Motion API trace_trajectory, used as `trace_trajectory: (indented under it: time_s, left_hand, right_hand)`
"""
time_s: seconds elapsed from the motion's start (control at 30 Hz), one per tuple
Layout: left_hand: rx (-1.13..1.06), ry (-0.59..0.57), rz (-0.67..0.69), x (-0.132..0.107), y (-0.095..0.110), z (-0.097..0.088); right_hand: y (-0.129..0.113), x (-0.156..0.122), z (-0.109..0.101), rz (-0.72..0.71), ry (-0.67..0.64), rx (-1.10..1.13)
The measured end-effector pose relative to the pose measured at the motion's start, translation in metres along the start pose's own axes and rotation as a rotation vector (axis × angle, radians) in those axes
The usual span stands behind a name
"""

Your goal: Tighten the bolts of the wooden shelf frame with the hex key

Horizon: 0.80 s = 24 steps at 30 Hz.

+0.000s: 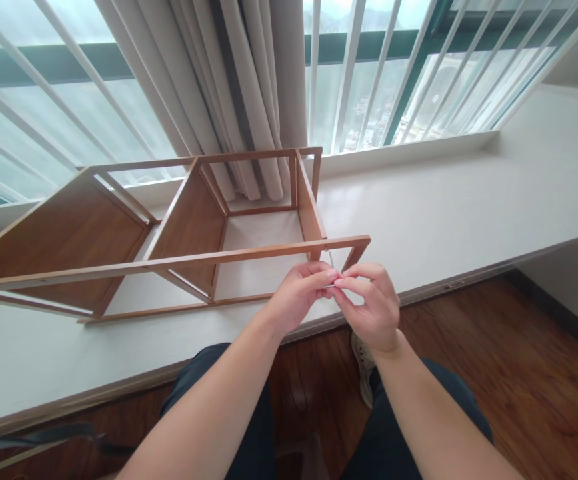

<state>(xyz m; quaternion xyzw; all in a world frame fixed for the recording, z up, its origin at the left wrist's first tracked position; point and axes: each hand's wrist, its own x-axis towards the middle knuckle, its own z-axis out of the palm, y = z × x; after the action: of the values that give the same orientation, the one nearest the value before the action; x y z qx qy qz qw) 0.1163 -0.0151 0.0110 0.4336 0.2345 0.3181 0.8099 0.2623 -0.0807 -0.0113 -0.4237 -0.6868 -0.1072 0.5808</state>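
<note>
A brown wooden shelf frame point(179, 260) lies on its side on the white window ledge point(443, 213), with its open rails toward me. My left hand point(299, 293) and my right hand point(373, 303) meet fingertip to fingertip just below the frame's right front corner. Together they pinch a small thin metal piece, mostly hidden by the fingers; a thin pin point(331, 257) sticks up toward the rail above them. Neither hand touches the wood.
A beige curtain point(239, 87) hangs behind the frame against the barred window point(393, 67). The ledge runs right and turns along the side wall. Below lie a dark wooden floor point(519, 387), my knees and a shoe point(363, 370).
</note>
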Motion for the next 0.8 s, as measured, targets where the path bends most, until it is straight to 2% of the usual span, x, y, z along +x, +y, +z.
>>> trace_trajectory:
  time_s: [0.53, 0.8]
  left_hand:
    - [-0.005, 0.005, 0.004, 0.0006, 0.0029, -0.0034]
    - [-0.112, 0.067, -0.005, -0.0016, -0.0012, 0.0039]
  right_hand:
    - [-0.0012, 0.0017, 0.0054, -0.001, 0.016, -0.016]
    - [-0.0002, 0.0019, 0.005, 0.035, 0.023, -0.002]
